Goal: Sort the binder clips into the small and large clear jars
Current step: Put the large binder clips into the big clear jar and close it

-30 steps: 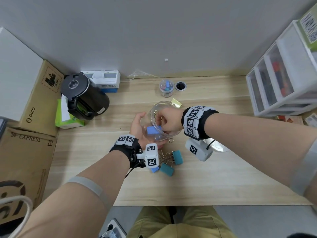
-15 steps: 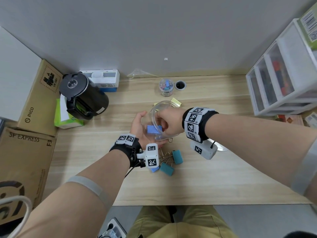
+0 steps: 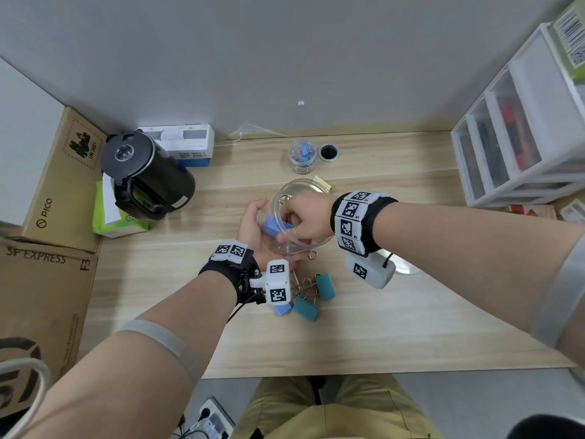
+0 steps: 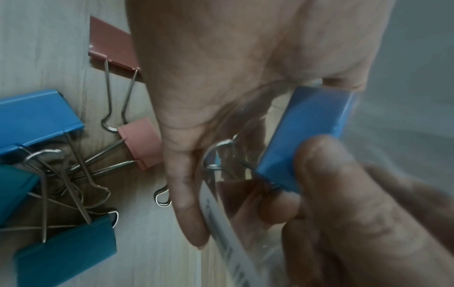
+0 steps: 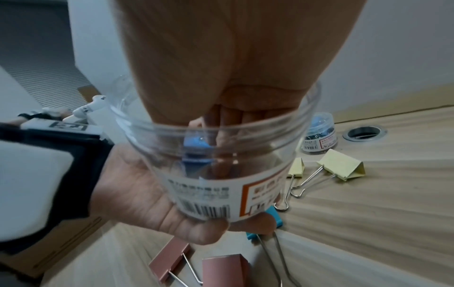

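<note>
My left hand point(image 3: 253, 229) cups the large clear jar point(image 3: 286, 198) from below and holds it tilted above the table. My right hand point(image 3: 308, 218) reaches in through the jar's mouth and pinches a blue binder clip point(image 3: 273, 225) inside it. Through the jar wall, the left wrist view shows the fingers point(image 4: 356, 203) gripping that clip point(image 4: 307, 136). The small clear jar point(image 3: 302, 156) stands behind, holding several small clips. Teal clips point(image 3: 326, 285), pink clips point(image 4: 142, 143) and yellow clips point(image 5: 341, 167) lie loose on the wood.
A black kettle point(image 3: 148, 179), a green tissue pack point(image 3: 110, 217) and cardboard boxes point(image 3: 53, 172) stand at the left. A white drawer unit point(image 3: 522, 137) fills the right side. A cable hole point(image 3: 329, 152) sits beside the small jar.
My right hand has shifted slightly inside the large jar, carrying the blue clip a little up and to the left. The left hand still holds the jar in the same place.
</note>
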Tool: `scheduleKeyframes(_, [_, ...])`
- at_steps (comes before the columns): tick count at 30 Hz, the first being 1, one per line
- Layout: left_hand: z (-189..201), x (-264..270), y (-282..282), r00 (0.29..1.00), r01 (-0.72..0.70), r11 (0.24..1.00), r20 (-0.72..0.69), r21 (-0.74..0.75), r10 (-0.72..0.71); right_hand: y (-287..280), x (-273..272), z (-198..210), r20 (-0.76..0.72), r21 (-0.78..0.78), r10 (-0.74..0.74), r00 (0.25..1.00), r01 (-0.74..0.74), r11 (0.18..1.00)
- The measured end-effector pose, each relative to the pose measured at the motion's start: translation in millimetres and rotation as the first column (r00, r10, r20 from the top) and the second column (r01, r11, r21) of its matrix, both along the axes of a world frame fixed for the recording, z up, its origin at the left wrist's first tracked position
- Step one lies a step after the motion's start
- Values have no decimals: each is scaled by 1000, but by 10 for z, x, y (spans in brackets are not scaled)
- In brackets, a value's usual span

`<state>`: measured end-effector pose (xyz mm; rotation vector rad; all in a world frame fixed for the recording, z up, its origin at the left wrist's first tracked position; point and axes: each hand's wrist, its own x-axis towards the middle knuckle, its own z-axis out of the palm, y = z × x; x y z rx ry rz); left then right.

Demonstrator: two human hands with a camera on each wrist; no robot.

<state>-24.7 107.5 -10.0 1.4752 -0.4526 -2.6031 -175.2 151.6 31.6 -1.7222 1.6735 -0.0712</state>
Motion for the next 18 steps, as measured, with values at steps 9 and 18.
scheduleKeyframes(9, [-78,-22,-34,1000,-24,999,-11,40,24,-45,11,21,-138,5,140,980,-141,990])
scheduleKeyframes(18, [-103,55,-199,989,-139,990,52,0,139,-222,-311,118,9,-435,-192,981,177,883])
